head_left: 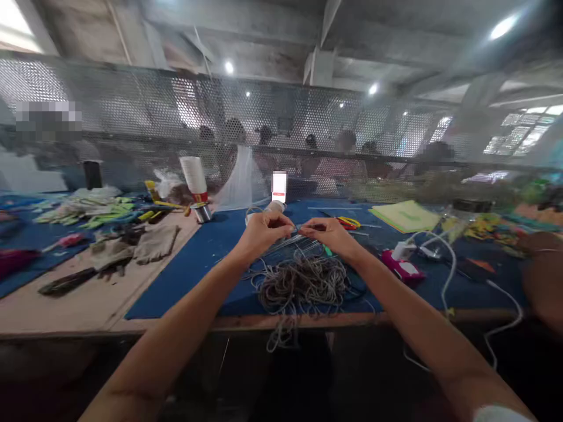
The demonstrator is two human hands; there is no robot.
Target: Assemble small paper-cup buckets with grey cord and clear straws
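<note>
Over the blue mat [193, 264], both hands are raised close together with the fingertips pinched. My left hand [263, 231] is closed, thumb against fingers. Facing it, my right hand [329, 234] is closed in the same way. A thin dark piece shows between the fingertips, too small for me to name. Directly below lies a tangled heap of grey cord [303, 284], with some loops hanging over the table's front edge. Several thin clear strips lie just behind the heap, partly under my hands. Scissors with yellow and red handles [349, 223] rest beyond my right hand.
A lit phone [278, 186] stands at the back. Stacked paper cups [193, 176] and a metal can [203, 213] stand left, near work gloves [156, 245]. To the right are yellow sheets [407, 215], a pink power socket [402, 266] and a white cable [453, 264]. A perforated screen rises behind.
</note>
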